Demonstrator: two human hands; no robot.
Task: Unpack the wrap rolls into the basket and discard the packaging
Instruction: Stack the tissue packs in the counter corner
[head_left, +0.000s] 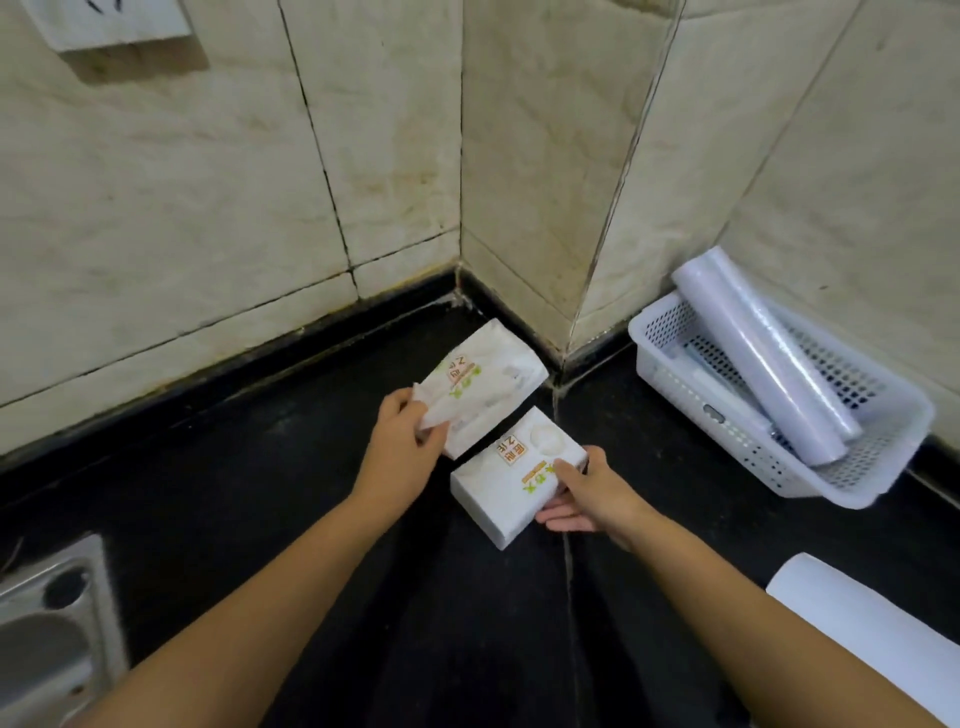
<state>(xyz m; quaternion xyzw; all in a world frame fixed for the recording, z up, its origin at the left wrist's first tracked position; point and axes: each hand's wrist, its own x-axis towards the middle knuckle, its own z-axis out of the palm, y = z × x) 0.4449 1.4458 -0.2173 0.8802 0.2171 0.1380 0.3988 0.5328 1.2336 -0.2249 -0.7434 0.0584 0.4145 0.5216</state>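
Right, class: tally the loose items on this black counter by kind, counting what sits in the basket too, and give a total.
White printed tissue packs: 2
White perforated baskets: 1
Wrap rolls clearly visible in the basket: 2
White roll at the frame's right edge: 1
Total: 6

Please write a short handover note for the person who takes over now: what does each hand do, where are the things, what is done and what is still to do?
Left hand: grips the near end of the far white pack, which lies in the corner of the black counter.
Right hand: holds the right end of the near white pack, fingers under it.
White basket, at the right by the wall: holds wrap rolls already, one long roll leaning over its far rim.
Done: some rolls are in the basket.
Left: whatever the two packs need; their contents cannot be told. Another white roll lies at the right edge, outside the basket.
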